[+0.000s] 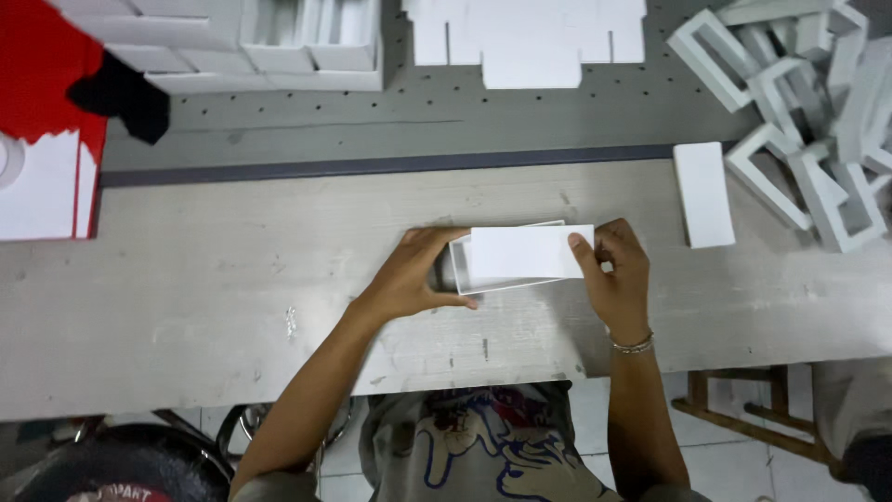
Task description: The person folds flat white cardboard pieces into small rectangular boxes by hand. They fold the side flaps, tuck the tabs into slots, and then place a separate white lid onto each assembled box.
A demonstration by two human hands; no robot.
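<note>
Two hands work mid-desk [232,279]; a heap of white frames [808,121] fills its far right corner; the left hand [413,274] grips a white box [506,258]; the right hand [618,274] pinches its white lid [530,251].

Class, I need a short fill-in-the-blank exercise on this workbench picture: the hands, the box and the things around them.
1. The left hand grips a shallow ____ box.
2. The right hand holds a flat white panel ____ that box.
3. A bracelet sits on the ____ wrist.
4. The heap of white frames lies at the bench's ____ end.

Missing words: white; over; right; right
</note>
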